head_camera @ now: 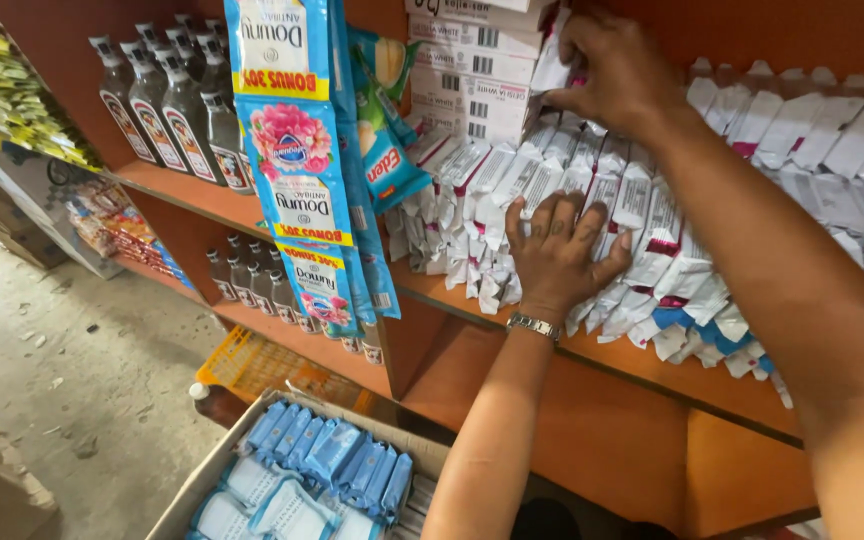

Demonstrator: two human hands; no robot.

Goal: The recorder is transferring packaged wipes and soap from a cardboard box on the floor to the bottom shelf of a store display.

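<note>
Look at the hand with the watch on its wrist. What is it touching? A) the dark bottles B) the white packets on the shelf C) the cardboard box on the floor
B: the left hand lies flat on the white packets stacked along the orange shelf.

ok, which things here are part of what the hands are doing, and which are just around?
In hand:
left hand, pressed flat on the white sachets
right hand, reaching into the back of the same row

Just around:
dark bottles
hanging blue packets
stacked white boxes
cardboard box of blue packs
</note>
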